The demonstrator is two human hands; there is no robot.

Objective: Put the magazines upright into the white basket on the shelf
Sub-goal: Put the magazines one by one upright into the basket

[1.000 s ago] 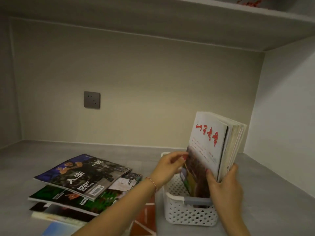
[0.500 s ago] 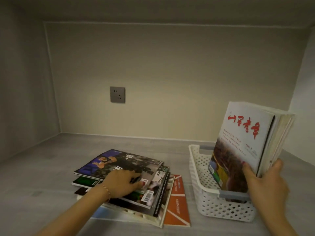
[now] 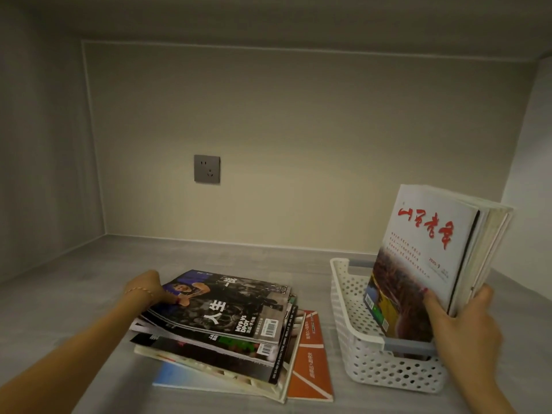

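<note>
A white perforated basket stands on the grey shelf at the right. Several magazines stand upright in it, the front one white with red characters. My right hand grips their near edge, thumb on the front cover. A flat stack of magazines lies left of the basket. Its top one has a dark cover with a basketball player. My left hand pinches that top magazine's left edge and lifts it slightly off the stack.
The shelf is a grey niche with side walls left and right and a board overhead. A grey power socket sits on the back wall. An orange booklet pokes out from under the stack beside the basket.
My left hand left the basket's magazines, crossed to the flat stack and took hold of the top magazine's left edge. My right hand kept holding the upright magazines.
</note>
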